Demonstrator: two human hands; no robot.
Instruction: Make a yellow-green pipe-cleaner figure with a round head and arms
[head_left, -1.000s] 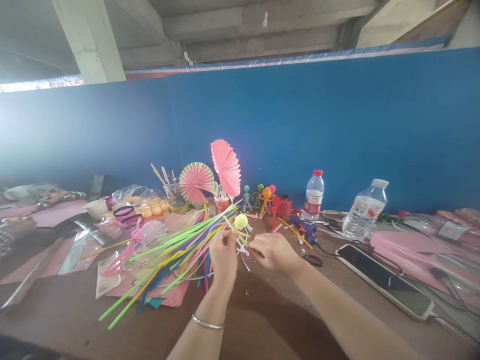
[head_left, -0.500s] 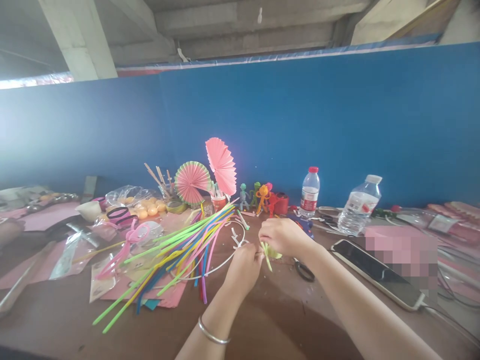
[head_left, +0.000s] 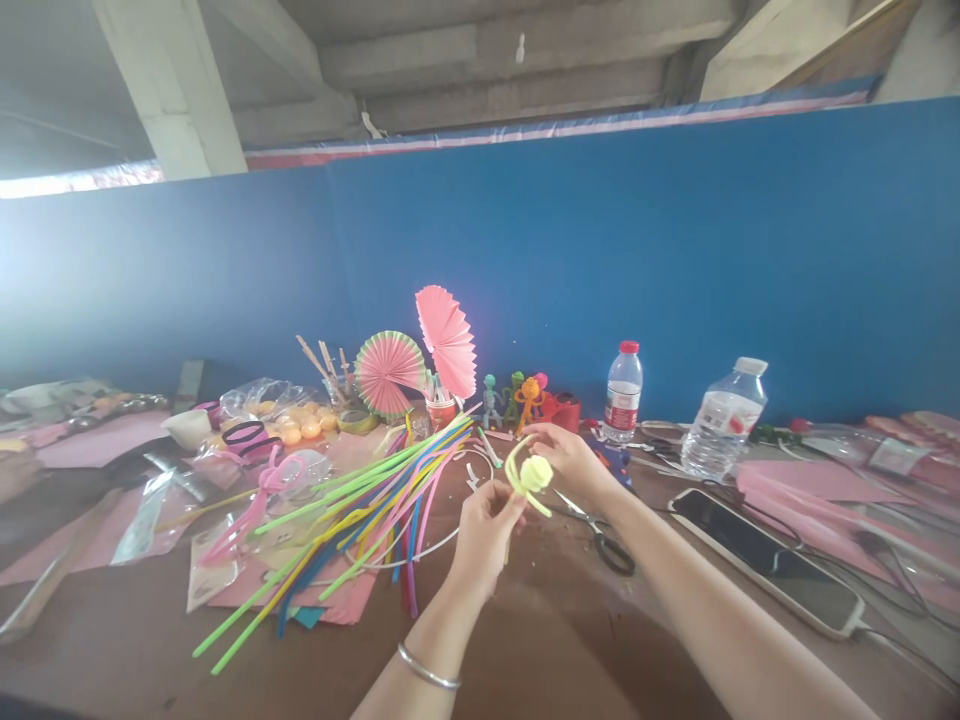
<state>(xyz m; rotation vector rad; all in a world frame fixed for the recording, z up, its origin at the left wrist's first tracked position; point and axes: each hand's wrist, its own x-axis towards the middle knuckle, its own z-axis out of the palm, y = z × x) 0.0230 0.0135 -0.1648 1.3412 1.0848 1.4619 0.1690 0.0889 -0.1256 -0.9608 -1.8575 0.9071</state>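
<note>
Left hand (head_left: 486, 525) partly hides the yellow piece (head_left: 535, 473).

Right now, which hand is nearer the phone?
Right. The right hand is left of the phone; the left hand is farther left, beyond the scissors.

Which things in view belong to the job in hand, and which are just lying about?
In the job, judging by the hands:
pale yellow piece, held in the left hand, right hand at its curved strand
colored stems, probably
scissors, nearby, probably

Lying about, apparently:
phone
red-capped bottle
white-capped bottle
round pleated fan
</note>
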